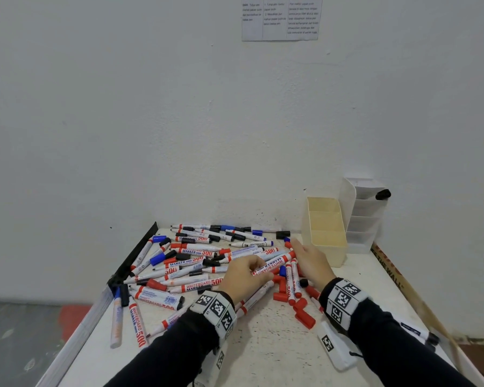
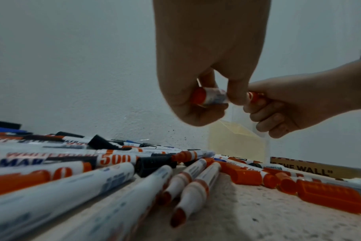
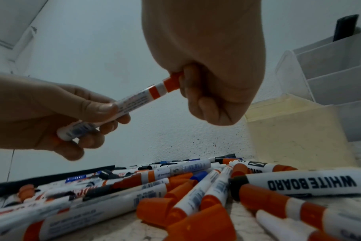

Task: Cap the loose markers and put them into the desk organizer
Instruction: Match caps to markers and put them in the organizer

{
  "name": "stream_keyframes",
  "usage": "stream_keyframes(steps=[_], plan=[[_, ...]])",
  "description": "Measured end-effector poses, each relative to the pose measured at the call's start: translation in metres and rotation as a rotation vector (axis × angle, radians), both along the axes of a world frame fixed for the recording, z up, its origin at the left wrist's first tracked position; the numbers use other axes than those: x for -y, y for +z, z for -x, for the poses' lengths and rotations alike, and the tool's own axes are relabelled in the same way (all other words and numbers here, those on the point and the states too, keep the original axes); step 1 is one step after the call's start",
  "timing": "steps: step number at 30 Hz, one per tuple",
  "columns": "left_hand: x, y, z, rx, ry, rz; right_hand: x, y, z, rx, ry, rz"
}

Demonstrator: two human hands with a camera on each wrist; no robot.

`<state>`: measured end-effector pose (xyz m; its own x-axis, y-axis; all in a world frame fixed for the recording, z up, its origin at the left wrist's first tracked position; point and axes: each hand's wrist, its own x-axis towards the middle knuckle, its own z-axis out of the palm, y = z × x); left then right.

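Both hands hold one red whiteboard marker (image 1: 274, 263) above the pile of loose markers (image 1: 190, 258). My left hand (image 1: 245, 270) grips the white barrel near its rear end (image 2: 213, 97). Curled into a fist, my right hand (image 1: 309, 259) closes round the red cap end (image 3: 171, 83). Whether the cap is fully seated is hidden inside the fist. A cream desk organizer (image 1: 333, 255) stands just right of my hands, its compartments empty. Behind it a white tiered organizer (image 1: 347, 202) has one black marker (image 1: 383, 194) in its top compartment.
Loose red caps (image 1: 305, 317) lie on the table below my right hand. A black strip (image 1: 140, 252) borders the table's left edge. A printed board (image 1: 389, 272) runs along the right edge. The wall stands close behind, with a paper sheet (image 1: 280, 18).
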<state>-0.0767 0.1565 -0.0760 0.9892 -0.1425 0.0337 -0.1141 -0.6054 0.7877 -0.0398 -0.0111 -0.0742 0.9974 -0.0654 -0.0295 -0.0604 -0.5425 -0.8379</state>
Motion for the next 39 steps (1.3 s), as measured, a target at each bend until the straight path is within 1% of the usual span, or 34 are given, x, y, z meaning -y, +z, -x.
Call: stream_keyframes(steps=[4,6,8,12,17,20,23,26,28,30,32,36,39], plan=[[0.006,0.006,-0.005,0.07,-0.006,-0.044,0.004,0.001,-0.001,-0.023,-0.045,-0.024],[0.01,0.009,-0.006,0.073,-0.04,-0.076,0.007,0.002,-0.001,-0.034,-0.064,-0.041],[0.014,0.011,-0.008,0.063,-0.085,-0.064,0.009,0.004,-0.001,-0.042,-0.076,-0.077],[0.017,0.014,-0.014,-0.046,-0.15,0.032,0.011,0.008,0.002,-0.011,-0.099,-0.167],[0.019,0.02,-0.02,-0.339,-0.187,0.305,0.012,0.011,0.001,0.07,-0.113,-0.251],[0.023,0.018,-0.024,-0.388,-0.202,0.354,0.017,0.013,-0.002,0.089,-0.1,-0.245],[0.027,0.017,-0.029,-0.37,-0.204,0.354,0.023,0.016,-0.01,0.115,-0.064,-0.148],[0.027,0.021,-0.039,-0.303,-0.198,0.265,0.031,0.022,-0.018,0.174,-0.053,-0.094],[0.022,0.02,-0.048,-0.269,-0.18,0.162,0.038,0.031,-0.023,0.236,-0.102,-0.109],[0.015,0.018,-0.057,-0.251,-0.113,0.003,0.047,0.043,-0.029,0.323,-0.171,-0.163],[0.011,0.014,-0.063,-0.223,-0.053,-0.176,0.058,0.055,-0.034,0.423,-0.236,-0.174],[0.014,0.006,-0.069,-0.247,-0.112,-0.424,0.076,0.071,-0.042,0.565,-0.332,-0.126],[0.019,0.0,-0.075,-0.266,-0.133,-0.519,0.086,0.074,-0.047,0.604,-0.379,-0.043]])
